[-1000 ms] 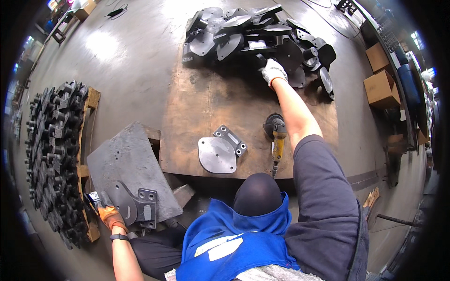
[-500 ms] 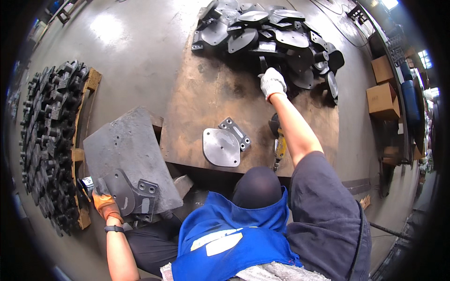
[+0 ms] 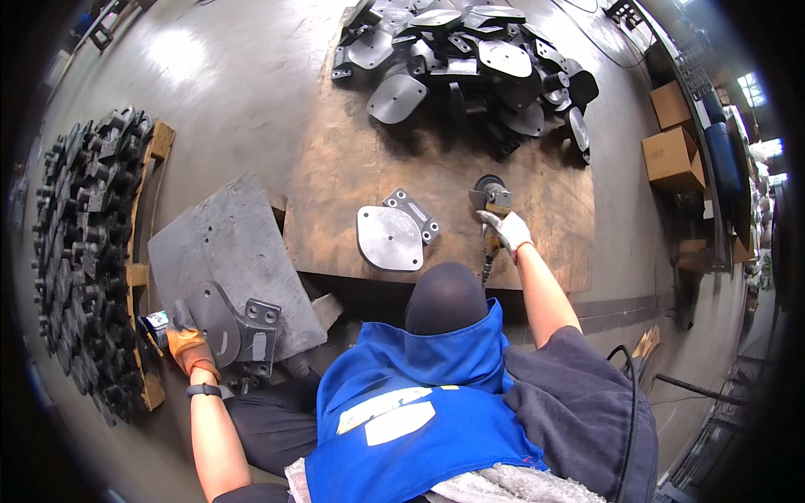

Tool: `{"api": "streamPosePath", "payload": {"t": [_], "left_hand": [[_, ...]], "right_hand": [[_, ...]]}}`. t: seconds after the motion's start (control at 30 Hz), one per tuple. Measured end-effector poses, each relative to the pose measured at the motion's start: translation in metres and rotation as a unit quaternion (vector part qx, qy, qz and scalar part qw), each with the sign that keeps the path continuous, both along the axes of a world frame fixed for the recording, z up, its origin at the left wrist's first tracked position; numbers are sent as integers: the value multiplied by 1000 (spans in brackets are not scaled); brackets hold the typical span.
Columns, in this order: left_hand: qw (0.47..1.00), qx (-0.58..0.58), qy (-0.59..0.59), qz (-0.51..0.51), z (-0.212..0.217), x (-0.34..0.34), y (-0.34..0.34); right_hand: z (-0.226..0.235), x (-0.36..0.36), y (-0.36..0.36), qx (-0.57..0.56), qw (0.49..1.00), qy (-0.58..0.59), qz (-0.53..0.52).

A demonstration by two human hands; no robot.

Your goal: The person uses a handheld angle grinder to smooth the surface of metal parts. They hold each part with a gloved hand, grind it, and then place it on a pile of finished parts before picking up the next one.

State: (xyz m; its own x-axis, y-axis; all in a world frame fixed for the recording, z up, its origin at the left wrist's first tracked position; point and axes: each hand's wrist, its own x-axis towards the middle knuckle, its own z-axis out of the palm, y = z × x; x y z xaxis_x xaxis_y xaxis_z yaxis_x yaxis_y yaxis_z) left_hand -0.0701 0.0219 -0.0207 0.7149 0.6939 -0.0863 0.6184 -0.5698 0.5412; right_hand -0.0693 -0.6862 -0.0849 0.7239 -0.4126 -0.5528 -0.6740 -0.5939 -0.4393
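Observation:
My left hand (image 3: 191,344), in an orange glove, grips the left edge of a dark metal plate with a bolted-hole bracket (image 3: 222,323). That part lies on the lower end of a tilted grey slab (image 3: 239,235). My right hand (image 3: 509,232), in a white glove, is closed around the body of a yellow and black angle grinder (image 3: 496,201), which lies on the brown board with its disc end pointing away from me. Left of the grinder rests another plate part (image 3: 390,239), its flat face bright and its bracket showing behind.
A heap of similar plate parts (image 3: 474,67) covers the board's far end. On the left, a wooden pallet (image 3: 138,275) carries dark metal parts (image 3: 84,251). Cardboard boxes (image 3: 673,161) stand at right beside a rack. A black cable (image 3: 631,402) runs by my right arm.
My right hand has come back from the heap toward me and taken hold of the angle grinder. Some parts at the heap's near edge lie differently. My left hand stays at the plate.

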Motion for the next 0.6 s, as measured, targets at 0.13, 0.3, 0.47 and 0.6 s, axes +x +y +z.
{"api": "streamPosePath", "payload": {"t": [0.13,0.3,0.47,0.6], "left_hand": [[998,1,-5,-61,25,1,-26],[997,29,-35,-61,19,-5,-24],[996,54,-7,-72,2,-4,-2],[994,86,3,-66,2,1,-12]], "right_hand": [[-40,-11,-4,-45,996,-60,-42],[-69,-22,-11,59,991,-76,-93],[-63,-20,-6,102,985,-46,-134],[0,-18,17,170,973,-88,-130]]}}
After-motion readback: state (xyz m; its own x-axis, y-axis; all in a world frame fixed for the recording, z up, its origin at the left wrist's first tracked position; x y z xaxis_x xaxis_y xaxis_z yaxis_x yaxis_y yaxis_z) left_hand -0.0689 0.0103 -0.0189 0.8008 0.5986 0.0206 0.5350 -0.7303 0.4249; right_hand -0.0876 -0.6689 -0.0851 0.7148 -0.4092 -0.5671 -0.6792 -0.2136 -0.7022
